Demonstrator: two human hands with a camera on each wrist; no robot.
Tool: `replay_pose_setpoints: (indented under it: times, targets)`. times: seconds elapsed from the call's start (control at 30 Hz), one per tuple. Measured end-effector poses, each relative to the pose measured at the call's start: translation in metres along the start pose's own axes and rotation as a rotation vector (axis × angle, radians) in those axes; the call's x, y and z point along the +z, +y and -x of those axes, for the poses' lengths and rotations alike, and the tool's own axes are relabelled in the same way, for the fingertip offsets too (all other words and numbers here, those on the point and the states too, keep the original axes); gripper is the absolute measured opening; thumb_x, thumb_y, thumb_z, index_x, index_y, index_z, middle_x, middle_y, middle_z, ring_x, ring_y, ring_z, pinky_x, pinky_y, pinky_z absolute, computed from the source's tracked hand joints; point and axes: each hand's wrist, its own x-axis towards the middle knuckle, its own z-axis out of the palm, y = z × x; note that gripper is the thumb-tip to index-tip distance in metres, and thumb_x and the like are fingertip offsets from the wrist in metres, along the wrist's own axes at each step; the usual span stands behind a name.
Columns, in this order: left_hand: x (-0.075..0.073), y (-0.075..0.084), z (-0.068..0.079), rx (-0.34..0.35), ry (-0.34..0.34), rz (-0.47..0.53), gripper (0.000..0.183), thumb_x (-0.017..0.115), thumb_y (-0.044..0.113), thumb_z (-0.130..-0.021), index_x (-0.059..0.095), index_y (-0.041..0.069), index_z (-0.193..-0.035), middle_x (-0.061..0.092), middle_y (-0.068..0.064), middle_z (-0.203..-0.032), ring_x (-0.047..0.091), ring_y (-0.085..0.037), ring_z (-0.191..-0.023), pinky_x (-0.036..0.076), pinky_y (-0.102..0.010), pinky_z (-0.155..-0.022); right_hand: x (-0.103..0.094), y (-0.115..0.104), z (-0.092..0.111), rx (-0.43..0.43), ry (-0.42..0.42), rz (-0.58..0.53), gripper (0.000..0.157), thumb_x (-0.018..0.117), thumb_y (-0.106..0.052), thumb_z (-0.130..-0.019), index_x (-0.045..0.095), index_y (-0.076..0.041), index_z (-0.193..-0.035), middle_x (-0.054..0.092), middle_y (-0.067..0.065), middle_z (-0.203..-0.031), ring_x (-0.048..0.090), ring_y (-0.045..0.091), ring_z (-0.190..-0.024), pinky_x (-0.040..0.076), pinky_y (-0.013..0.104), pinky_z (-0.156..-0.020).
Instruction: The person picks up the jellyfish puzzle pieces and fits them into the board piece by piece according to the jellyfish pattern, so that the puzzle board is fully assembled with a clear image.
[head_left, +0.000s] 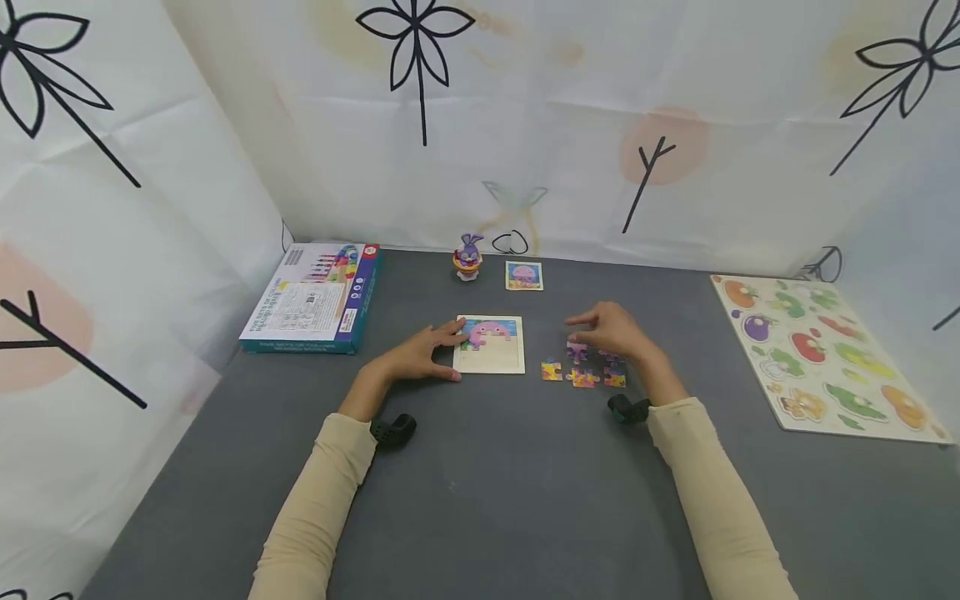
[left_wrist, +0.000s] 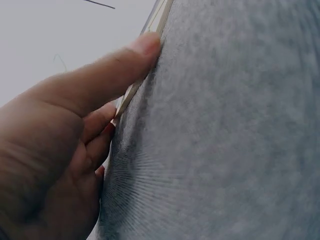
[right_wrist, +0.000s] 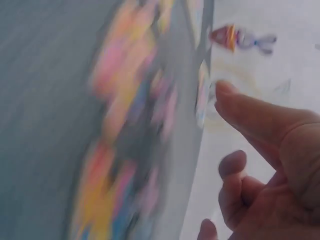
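A square wooden puzzle tray (head_left: 491, 360) lies on the grey table, with part of a pink picture filling its upper half. My left hand (head_left: 416, 352) rests along its left side, fingers on the upper left edge and thumb by the lower left corner. In the left wrist view the thumb (left_wrist: 120, 67) touches the tray's rim. Over several loose jigsaw pieces (head_left: 585, 378) to the right of the tray hovers my right hand (head_left: 617, 329). Its index finger and thumb hold nothing in the right wrist view, where the pieces (right_wrist: 125, 65) are blurred. The hand partly covers the farther pieces.
Behind the tray are a small picture card (head_left: 524, 276) and a purple rabbit figurine (head_left: 468, 257). A boxed set (head_left: 311, 298) lies at the back left. On the right lies a board of fruit and vegetable pictures (head_left: 832, 358). White patterned cloth (head_left: 525, 108) hangs behind the table.
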Motion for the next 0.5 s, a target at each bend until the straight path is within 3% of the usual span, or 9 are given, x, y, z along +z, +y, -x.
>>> replay_pose_setpoints:
  times: [0.23,0.5]
  targets:
    - [-0.003,-0.002,0.004,0.001,0.0,-0.02,0.071,0.068,0.03,-0.083,0.034,0.01,-0.142,0.015,-0.009,-0.154,0.01,-0.027,-0.143,0.001,-0.051,-0.114,-0.003,0.028,0.012,0.034,-0.043,0.071,0.037,0.074,-0.017,-0.076,0.067,-0.004,-0.111,0.024,-0.009,-0.049,0.02,0.009,-0.05,0.021,0.023,-0.049]
    - [0.0,0.002,0.002,0.041,-0.009,-0.019,0.071,0.068,0.03,-0.083,0.035,0.007,-0.141,0.016,-0.013,-0.154,0.012,-0.031,-0.142,0.003,-0.054,-0.113,0.004,0.032,0.015,0.09,0.018,0.101,0.036,0.076,-0.023,-0.075,0.069,-0.012,-0.108,0.049,0.002,-0.063,0.029,0.016,-0.062,0.018,0.03,-0.058]
